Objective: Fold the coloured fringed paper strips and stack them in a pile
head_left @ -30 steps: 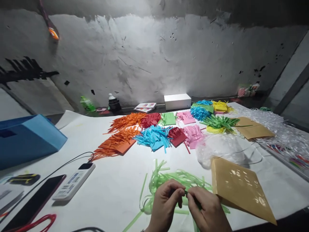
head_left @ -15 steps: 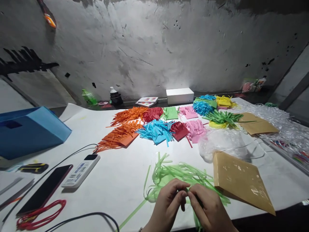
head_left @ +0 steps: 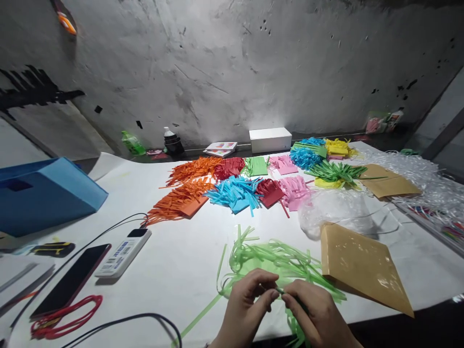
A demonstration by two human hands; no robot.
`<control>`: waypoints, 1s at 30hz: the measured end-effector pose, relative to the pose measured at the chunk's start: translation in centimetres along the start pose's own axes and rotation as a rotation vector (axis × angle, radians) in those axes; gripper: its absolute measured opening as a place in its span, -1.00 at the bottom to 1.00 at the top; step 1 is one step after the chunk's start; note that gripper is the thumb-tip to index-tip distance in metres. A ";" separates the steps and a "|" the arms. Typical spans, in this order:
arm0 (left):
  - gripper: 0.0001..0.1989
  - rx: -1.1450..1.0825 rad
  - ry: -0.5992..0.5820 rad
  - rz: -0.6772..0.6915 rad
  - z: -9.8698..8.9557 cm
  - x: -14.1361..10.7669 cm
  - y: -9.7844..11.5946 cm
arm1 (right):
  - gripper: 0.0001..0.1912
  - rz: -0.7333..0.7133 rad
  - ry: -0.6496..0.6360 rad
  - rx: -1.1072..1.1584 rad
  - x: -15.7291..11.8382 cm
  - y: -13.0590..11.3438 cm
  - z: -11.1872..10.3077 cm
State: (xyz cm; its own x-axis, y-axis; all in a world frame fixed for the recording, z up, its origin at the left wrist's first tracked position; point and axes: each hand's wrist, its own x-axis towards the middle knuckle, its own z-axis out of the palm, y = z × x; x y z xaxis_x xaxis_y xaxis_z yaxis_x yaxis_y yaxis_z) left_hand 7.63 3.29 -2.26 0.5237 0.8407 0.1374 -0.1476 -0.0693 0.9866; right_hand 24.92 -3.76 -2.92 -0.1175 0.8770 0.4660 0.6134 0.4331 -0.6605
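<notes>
Low at the front of the table, my left hand (head_left: 250,300) and my right hand (head_left: 316,309) meet, fingers curled. My right hand pinches a rolled piece of green fringed paper (head_left: 295,327), whose strips hang below its palm. My left thumb and forefinger close on the twisted green tip between the hands; the rest of that grip is partly hidden. Just beyond my fingers lies a loose heap of light green paper strips (head_left: 268,258), with one long strip trailing toward the front left.
Orange fringed paper (head_left: 181,200), blue fringed paper (head_left: 235,192) and other coloured bundles lie across the back. At right are a brown envelope (head_left: 362,266) and a clear plastic bag (head_left: 333,212). A phone (head_left: 72,278), white power bank (head_left: 123,253) and blue box (head_left: 50,195) occupy the left.
My hands have drawn slightly apart, exposing more of the green tip between them. The view has shifted a little; the things on the table stay put.
</notes>
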 end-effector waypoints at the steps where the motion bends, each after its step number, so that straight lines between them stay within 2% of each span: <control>1: -0.91 -0.012 0.015 -0.026 0.0 0.0 -0.1 | -0.75 -0.001 -0.004 0.010 0.0 0.0 -0.1; 3: -0.90 -0.035 0.007 -0.090 -0.2 0.0 -0.2 | -0.70 -0.004 -0.014 0.044 0.1 -0.2 -0.2; 6: -0.87 -0.025 -0.031 -0.176 -0.8 -0.1 -0.2 | -0.75 -0.058 0.013 0.018 0.3 -0.4 0.1; 9: -0.81 0.092 -0.082 -0.233 -1.6 -0.6 0.0 | -0.79 -0.201 0.078 -0.131 0.3 -0.4 1.1; 11: -0.75 0.196 -0.093 -0.230 -2.0 -1.1 0.2 | -0.74 -0.253 0.103 -0.199 0.3 -0.5 2.0; 14: -0.71 0.274 -0.065 -0.186 -2.6 -2.0 0.3 | -0.69 -0.222 0.117 -0.210 0.3 -0.6 2.9; 17: -0.71 0.211 -0.001 -0.176 -3.4 -2.3 0.2 | -0.73 -0.151 0.097 -0.122 0.2 -0.3 3.1; 19: -0.74 0.124 0.184 -0.145 -4.7 -1.7 0.0 | -0.69 -0.027 0.160 -0.109 0.0 0.5 3.1; 20: -0.77 0.090 0.354 -0.098 -5.7 -1.2 0.0 | -0.65 0.050 0.217 -0.127 -0.1 1.1 3.2; 22: -0.79 0.066 0.766 0.056 -8.3 0.5 -0.1 | -0.68 0.156 0.313 -0.179 -0.4 2.3 3.5; 23: -0.80 0.085 0.965 0.146 -9.8 1.4 -0.1 | -0.73 0.161 0.329 -0.197 -0.5 2.9 3.8; 24: -0.82 0.106 1.089 0.207 -11.3 2.4 -0.1 | -0.76 0.131 0.320 -0.211 -0.6 3.3 4.2; 25: -0.83 0.133 1.176 0.251 -12.8 3.3 -0.1 | -0.77 0.079 0.287 -0.223 -0.8 3.7 4.6; 27: -0.80 0.196 1.246 0.287 -15.2 4.5 -0.2 | -0.75 -0.037 0.193 -0.262 -1.0 4.2 5.5; 29: -0.65 0.273 1.258 0.282 -16.2 4.7 -0.5 | -0.72 -0.125 0.107 -0.339 -1.3 4.6 6.2; 30: -0.55 0.335 1.242 0.267 -16.0 4.4 -0.8 | -0.71 -0.152 0.078 -0.385 -1.5 4.8 6.5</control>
State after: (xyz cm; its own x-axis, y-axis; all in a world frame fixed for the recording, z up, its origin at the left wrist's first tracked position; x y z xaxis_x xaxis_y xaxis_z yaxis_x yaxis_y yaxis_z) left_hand -3.40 15.63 -3.85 -0.6315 0.6986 0.3364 0.1826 -0.2878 0.9401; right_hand 22.98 -1.59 -10.64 -0.1786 0.7846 0.5938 0.8423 0.4339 -0.3199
